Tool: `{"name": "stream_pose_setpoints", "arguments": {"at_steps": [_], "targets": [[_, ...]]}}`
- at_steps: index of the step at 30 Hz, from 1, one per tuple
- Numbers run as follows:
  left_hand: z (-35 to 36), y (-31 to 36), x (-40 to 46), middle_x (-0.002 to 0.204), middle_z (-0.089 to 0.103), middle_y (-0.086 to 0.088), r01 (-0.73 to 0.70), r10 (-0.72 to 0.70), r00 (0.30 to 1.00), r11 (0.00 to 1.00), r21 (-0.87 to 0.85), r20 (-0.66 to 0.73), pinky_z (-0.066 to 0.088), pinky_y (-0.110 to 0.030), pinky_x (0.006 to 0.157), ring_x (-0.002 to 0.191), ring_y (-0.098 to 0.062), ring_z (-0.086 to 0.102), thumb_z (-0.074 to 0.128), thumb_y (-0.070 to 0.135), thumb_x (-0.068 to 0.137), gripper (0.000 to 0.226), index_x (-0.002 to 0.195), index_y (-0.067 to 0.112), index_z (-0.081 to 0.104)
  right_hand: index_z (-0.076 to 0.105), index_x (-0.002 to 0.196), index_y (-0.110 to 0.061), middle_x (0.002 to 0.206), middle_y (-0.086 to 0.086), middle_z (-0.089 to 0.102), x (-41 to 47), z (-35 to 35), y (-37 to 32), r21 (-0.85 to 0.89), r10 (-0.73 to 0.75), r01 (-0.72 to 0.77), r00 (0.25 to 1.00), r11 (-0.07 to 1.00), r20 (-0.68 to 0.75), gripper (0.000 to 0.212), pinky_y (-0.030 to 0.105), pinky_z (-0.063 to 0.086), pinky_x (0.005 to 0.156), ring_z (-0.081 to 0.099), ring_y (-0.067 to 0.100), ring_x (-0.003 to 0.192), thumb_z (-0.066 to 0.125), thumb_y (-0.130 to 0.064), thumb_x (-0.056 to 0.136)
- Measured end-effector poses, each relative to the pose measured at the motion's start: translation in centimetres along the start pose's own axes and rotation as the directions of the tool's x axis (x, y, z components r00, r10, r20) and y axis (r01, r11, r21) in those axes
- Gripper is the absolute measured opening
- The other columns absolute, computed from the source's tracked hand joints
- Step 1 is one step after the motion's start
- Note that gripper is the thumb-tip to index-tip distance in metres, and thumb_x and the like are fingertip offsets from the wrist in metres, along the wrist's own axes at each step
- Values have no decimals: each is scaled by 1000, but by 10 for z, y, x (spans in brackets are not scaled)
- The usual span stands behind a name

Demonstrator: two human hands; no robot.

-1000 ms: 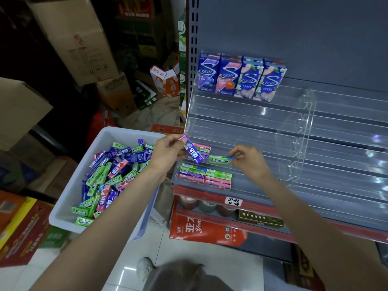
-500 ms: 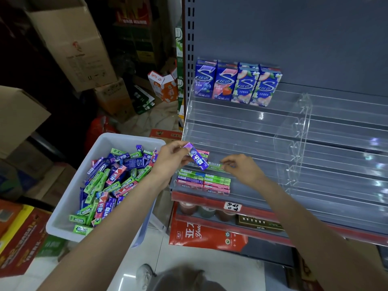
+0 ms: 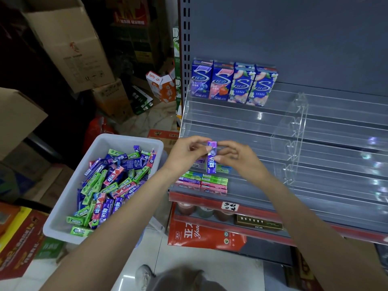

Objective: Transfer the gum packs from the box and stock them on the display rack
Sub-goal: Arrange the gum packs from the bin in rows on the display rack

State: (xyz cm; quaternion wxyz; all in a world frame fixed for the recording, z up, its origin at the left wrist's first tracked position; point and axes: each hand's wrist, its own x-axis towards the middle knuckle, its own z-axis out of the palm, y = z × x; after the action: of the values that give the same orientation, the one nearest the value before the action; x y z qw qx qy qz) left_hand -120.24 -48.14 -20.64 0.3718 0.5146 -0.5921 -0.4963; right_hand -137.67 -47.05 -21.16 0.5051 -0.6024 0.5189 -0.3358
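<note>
Gum pack: upright, pinched between my left hand and right hand.
Risk: I reckon it could slip onto the rack during the handover.

Green gum packs in the bin read "DOUBLEMINT"; the upright boxes on the rack carry a big "S".
</note>
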Motion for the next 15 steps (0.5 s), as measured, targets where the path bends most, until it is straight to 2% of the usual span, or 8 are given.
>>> {"name": "stream_pose_setpoints", "arguments": {"at_steps": [3, 6, 9, 11, 14, 15], "targets": [[11, 7, 6, 78, 68, -2, -27, 27, 999, 1000, 3, -28, 52, -30, 80, 76, -13, 66, 69, 13, 84, 19, 102, 13, 64, 58, 107, -30, 71, -4, 65, -1, -5, -4, 123, -10, 11, 1000, 992, -9, 43, 17, 52, 68, 64, 4, 66, 68, 2, 80], [16, 5, 9, 82, 68, -1, -7, 7, 998, 1000, 11, -57, 52, -32, 82, 79, -14, 67, 67, 19, 86, 16, 99, 12, 59, 54, 118, -25, 72, 2, 64, -3, -12, -3, 177, 2, 5, 999, 984, -43, 48, 20, 54, 66, 64, 7, 67, 65, 4, 82], [12, -6, 10, 95, 67, -2, -74, 69, 997, 968, 239, 28, 47, -21, 79, 88, -14, 64, 60, 18, 92, 10, 99, 12, 63, 53, 106, -19, 82, 12, 62, -4, -20, 4, 155, 31, -5, 986, 988, -165, 37, 22, 56, 64, 65, 14, 73, 63, 7, 82], [6, -17, 8, 106, 64, -3, -111, 57, 990, 880, 462, 131, 39, -16, 77, 96, -14, 59, 57, 20, 93, 17, 105, 11, 65, 49, 94, -17, 89, 15, 60, -3, -24, 15, 152, 79, -43, 968, 987, -239, 30, 25, 58, 66, 65, 22, 81, 61, 9, 83], [-4, -31, 6, 120, 54, -4, -166, -6, 973, 680, 714, 233, 35, -23, 94, 116, -19, 47, 55, 26, 95, 31, 124, 16, 60, 49, 82, -21, 83, 7, 62, -2, -24, 32, 1, 54, -57, 945, 998, -324, 29, 29, 55, 75, 63, 22, 83, 62, 5, 84], [-6, -34, 6, 123, 51, -4, -191, -23, 966, 615, 765, 259, 34, -26, 99, 120, -20, 43, 54, 27, 95, 35, 129, 19, 57, 49, 80, -22, 79, 2, 62, -2, -22, 35, -60, 32, -57, 938, 997, -345, 30, 27, 53, 74, 62, 19, 80, 64, 3, 83]]}}
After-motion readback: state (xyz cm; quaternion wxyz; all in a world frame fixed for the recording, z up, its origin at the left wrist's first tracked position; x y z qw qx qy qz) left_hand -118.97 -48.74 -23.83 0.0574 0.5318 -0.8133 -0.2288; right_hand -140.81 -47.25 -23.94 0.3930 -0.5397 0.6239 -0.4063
